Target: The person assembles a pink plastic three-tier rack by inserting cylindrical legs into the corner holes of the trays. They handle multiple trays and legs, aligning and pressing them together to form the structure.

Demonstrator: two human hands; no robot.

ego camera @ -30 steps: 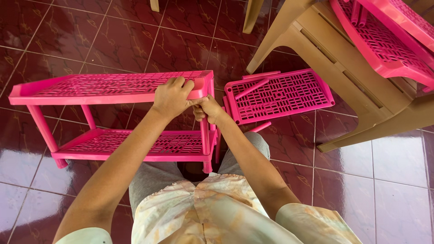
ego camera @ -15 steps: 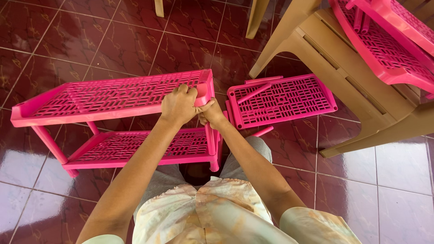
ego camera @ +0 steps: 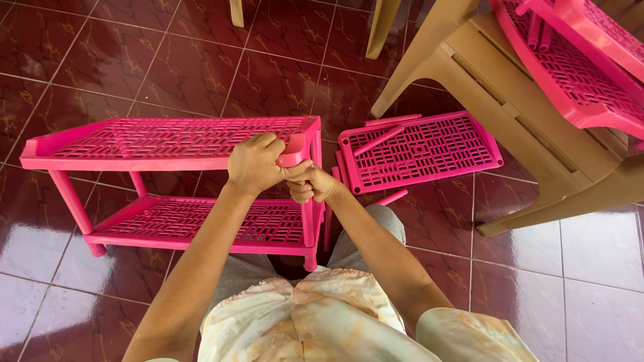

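A pink plastic two-tier rack (ego camera: 121, 144) stands on the tiled floor in front of me. My left hand (ego camera: 255, 163) presses down on the near right corner of its top shelf. Just below that corner, my right hand (ego camera: 314, 184) is wrapped around the upright pink leg tube (ego camera: 308, 224) that joins the top shelf to the lower shelf (ego camera: 181, 224). Both hands touch each other at the corner.
A loose pink shelf panel (ego camera: 419, 147) lies on the floor to the right, with pink tubes on and beside it. A tan plastic chair (ego camera: 510, 100) at right carries more pink shelf panels (ego camera: 577, 60). Chair legs stand at the top edge.
My view has shifted slightly. My left hand slid from the top shelf's edge onto its corner, and my right hand closed around the leg tube under it.
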